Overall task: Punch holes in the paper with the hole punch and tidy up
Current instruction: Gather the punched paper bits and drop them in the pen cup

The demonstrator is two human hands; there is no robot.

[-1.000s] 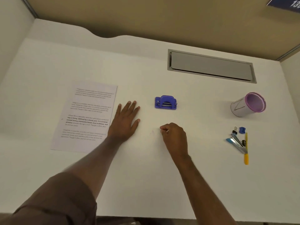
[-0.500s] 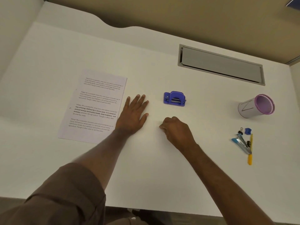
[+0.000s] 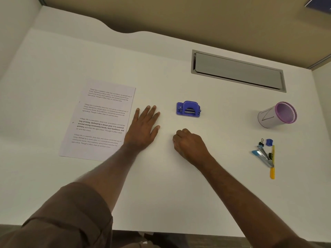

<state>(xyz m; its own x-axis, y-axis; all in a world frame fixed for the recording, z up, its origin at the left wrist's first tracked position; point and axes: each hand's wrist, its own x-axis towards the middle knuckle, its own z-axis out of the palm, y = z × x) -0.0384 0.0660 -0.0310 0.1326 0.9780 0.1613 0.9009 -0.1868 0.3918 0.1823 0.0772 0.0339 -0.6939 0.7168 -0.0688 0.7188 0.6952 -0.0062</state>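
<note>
A printed sheet of paper (image 3: pixel 100 120) lies flat on the white desk (image 3: pixel 161 185) at the left. The purple hole punch (image 3: pixel 188 109) stands on the desk at the centre, apart from both hands. My left hand (image 3: pixel 143 129) rests flat on the desk with straight, spread fingers, between the paper's right edge and the punch. My right hand (image 3: pixel 189 145) sits below the punch with its fingers curled under and fingertips on the desk. Whatever may be inside its fingers is hidden.
A white pen cup with a purple rim (image 3: pixel 276 115) lies on its side at the right. Below it lie a blue stapler (image 3: pixel 262 155), a yellow pen (image 3: pixel 272 161), binder clips (image 3: pixel 261 141) and a small blue sharpener (image 3: pixel 269 142). A grey cable flap (image 3: pixel 238 71) sits at the back.
My right hand pinched at a small white bit on the desk, then curled tighter and stayed in place. The left hand has stayed flat. The camera view shifted slightly.
</note>
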